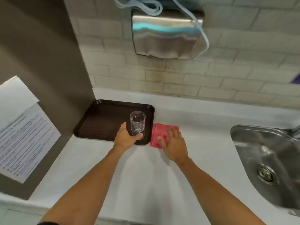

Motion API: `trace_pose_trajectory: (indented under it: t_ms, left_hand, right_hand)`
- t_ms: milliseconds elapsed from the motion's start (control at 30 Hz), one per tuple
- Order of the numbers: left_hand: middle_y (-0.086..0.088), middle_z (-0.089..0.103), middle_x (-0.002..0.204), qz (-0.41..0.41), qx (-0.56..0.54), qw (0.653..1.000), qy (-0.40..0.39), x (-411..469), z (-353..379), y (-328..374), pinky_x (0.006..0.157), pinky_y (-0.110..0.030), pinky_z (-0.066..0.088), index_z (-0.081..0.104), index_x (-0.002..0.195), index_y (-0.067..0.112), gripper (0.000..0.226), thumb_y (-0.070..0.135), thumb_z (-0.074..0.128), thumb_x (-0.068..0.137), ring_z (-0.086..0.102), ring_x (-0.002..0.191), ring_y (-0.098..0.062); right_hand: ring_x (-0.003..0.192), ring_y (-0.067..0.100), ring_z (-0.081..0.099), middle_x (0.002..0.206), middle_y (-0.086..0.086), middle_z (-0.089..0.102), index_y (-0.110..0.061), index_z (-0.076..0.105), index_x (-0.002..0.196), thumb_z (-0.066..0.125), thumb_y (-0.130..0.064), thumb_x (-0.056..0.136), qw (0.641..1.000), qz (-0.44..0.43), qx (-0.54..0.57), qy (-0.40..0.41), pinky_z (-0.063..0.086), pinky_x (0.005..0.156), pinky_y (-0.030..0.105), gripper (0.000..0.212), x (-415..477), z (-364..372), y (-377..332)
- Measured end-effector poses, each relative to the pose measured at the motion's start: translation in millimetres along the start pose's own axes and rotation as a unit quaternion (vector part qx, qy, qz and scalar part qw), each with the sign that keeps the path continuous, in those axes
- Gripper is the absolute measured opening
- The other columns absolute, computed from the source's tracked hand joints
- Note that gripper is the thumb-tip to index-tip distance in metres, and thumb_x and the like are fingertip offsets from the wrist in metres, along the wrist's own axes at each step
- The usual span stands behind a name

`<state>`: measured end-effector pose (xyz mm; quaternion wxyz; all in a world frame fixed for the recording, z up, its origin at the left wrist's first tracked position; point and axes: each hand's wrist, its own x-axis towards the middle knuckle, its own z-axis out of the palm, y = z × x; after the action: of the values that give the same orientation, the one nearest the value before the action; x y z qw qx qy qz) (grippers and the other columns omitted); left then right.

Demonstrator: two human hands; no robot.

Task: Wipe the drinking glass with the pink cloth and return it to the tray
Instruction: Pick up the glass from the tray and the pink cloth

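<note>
A clear drinking glass (137,123) stands upright at the near right corner of a dark brown tray (100,120). My left hand (125,137) curls around the glass's base, thumb on the left, fingertips at its lower right. A folded pink cloth (158,133) lies on the white counter just right of the tray. My right hand (174,143) rests flat on the cloth's near right part, fingers spread, covering some of it.
A steel sink (266,161) with a drain is set into the counter (146,176) at the right. A grey panel with a paper notice (24,140) walls off the left. A metal hand dryer (167,33) hangs on the tiled wall above.
</note>
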<state>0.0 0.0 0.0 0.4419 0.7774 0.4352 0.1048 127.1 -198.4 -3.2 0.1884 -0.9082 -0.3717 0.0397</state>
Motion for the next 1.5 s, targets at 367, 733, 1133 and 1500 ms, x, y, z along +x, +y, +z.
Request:
trace_pose_trajectory:
  t_ms: [367,733,1133,1500]
  left_hand:
    - [0.001,0.064,0.128,0.039,-0.07,0.997,0.019,29.7,24.2,-4.9,0.09,-0.034,0.05,0.05,0.141,0.021,0.081,0.021,0.096,0.075,0.059,0.111,-0.016]
    - [0.005,0.071,0.123,0.085,-0.129,0.987,0.032,37.3,22.6,-4.9,0.092,-0.023,0.052,0.063,0.122,0.019,0.06,0.027,0.098,0.074,0.065,0.117,-0.013]
    - [-0.015,0.079,0.119,0.086,-0.426,0.892,-0.122,-1.9,-6.1,49.0,0.1,-0.049,0.061,0.071,0.129,0.011,0.062,0.034,0.087,0.074,0.076,0.113,-0.03]
    - [-0.01,0.072,0.095,-0.07,-0.496,0.846,-0.184,-9.1,-13.4,54.3,0.076,-0.043,0.062,0.068,0.112,0.009,0.023,0.028,0.06,0.102,0.073,0.088,-0.034]
  right_hand:
    - [0.14,0.038,0.042,0.152,0.012,0.047,-0.014,0.043,0.148,0.052,-0.057,0.096,0.991,0.046,-0.062,-0.112,0.042,0.114,0.051,0.067,48.1,29.1,5.2]
    - [0.144,0.042,0.038,0.155,0.017,0.042,-0.015,0.045,0.148,0.047,-0.046,0.103,0.984,0.081,-0.085,-0.134,0.037,0.118,0.059,0.054,67.4,58.8,-10.0]
    - [0.112,0.032,0.06,0.118,0.007,0.068,-0.017,0.06,0.122,0.043,-0.039,0.102,0.988,0.153,0.022,-0.028,0.048,0.102,0.044,0.034,75.4,67.6,11.8]
    - [0.07,0.008,0.066,0.079,-0.009,0.067,-0.016,0.06,0.097,0.044,-0.028,0.112,0.857,0.168,0.473,0.115,0.052,0.06,0.02,0.024,30.4,-39.0,-30.6]
